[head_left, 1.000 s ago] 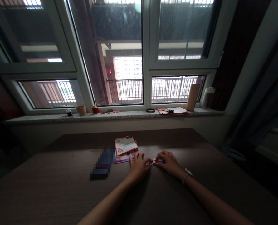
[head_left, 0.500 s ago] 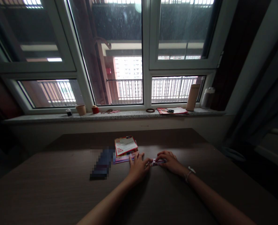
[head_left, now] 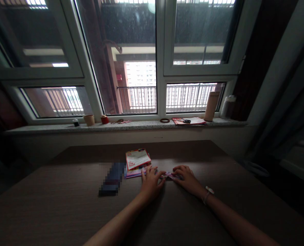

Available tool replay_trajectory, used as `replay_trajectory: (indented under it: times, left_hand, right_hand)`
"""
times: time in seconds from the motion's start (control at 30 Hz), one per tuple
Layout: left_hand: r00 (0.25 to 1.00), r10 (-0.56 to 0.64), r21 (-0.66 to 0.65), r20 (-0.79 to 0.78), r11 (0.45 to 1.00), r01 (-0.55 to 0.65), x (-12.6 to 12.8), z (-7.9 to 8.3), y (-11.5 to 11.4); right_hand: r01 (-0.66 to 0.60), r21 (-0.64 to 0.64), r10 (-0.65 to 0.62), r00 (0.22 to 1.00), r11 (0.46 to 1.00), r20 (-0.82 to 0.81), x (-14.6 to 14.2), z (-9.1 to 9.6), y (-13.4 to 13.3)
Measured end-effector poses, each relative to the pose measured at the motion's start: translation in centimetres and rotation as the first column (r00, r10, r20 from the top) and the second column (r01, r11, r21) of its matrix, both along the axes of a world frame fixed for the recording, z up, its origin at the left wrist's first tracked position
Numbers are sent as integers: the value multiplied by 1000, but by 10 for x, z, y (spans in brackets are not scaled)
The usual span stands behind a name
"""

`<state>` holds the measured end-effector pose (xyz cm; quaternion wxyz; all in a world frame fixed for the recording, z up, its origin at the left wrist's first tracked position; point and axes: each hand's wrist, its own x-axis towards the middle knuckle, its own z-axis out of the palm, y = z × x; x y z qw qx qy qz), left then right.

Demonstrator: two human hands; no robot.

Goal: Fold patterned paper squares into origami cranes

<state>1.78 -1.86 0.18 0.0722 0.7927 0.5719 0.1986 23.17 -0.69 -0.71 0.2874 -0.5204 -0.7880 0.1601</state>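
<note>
A small folded strip of purple-and-white patterned paper (head_left: 170, 175) lies low on the brown table (head_left: 64, 212). My left hand (head_left: 151, 181) pinches its left end between thumb and forefinger, while the other fingers reach over the edge of a stack of printed sheets (head_left: 138, 159). At the right end, my right hand (head_left: 188, 179), with a bracelet at the wrist, has its bent fingers and thumb closed on the strip. Its middle shows between the two hands; both ends are partly covered by fingers.
Left of the sheets lies a dark pixelated object (head_left: 112, 179). On the windowsill (head_left: 141, 126) stand a paper cup (head_left: 88, 120), a red spool-like item (head_left: 104, 119), a bracelet (head_left: 164, 120), scissors (head_left: 186, 121) on papers, a tan flask (head_left: 211, 106) and a pale bottle (head_left: 228, 107).
My right hand has shifted slightly and its fingers have drawn back, so more of the paper strip shows between the hands. My left hand has barely moved.
</note>
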Motion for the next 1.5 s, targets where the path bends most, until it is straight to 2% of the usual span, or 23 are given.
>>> replay_trajectory:
  times: [0.37,0.73,0.87,1.2,1.5]
  left_hand:
    - [1000,-22,88,17,996,21,0,0,-1]
    - [1000,-3,53,-10,999,3,0,-6,1]
    - [1000,-2,42,-9,999,3,-1,-5,0]
    - [999,-32,77,-9,997,32,-1,-5,-2]
    - [1000,-14,109,3,994,13,0,-7,1]
  right_hand:
    - [13,87,-11,1000,996,-23,-4,-2,-1]
    - [-135,42,139,986,990,-96,-2,7,-6]
    - [-160,75,166,983,984,-84,-1,6,-5]
    - [-126,134,126,992,983,9,-3,0,-4]
    - [-182,189,180,983,965,27,-4,2,-5]
